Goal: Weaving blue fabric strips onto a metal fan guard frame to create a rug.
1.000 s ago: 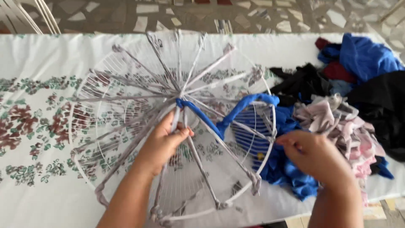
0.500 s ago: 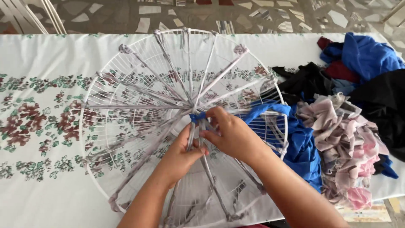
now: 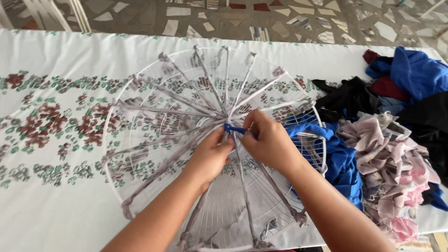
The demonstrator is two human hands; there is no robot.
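A round white wire fan guard [image 3: 116, 112] lies flat on the table, with several pale fabric strips [image 3: 154, 105] tied from its rim to its centre like spokes. A blue fabric strip [image 3: 305, 130] runs from the guard's centre out to the right rim. My left hand [image 3: 212, 156] pinches the spokes at the centre. Beside it, my right hand [image 3: 268, 142] grips the end of the blue strip [image 3: 232, 129] at the same spot. Both forearms reach in from the bottom edge.
The table wears a white cloth with floral bands [image 3: 51, 126]. A pile of loose fabric lies at the right: blue [image 3: 417, 72], black [image 3: 345, 95], pink and grey strips [image 3: 392, 163]. Beyond the far table edge is a mosaic stone floor [image 3: 289, 18].
My right hand came from the fabric pile at the right to the guard's centre and took hold of the blue strip's end. The left hand stayed at the centre.
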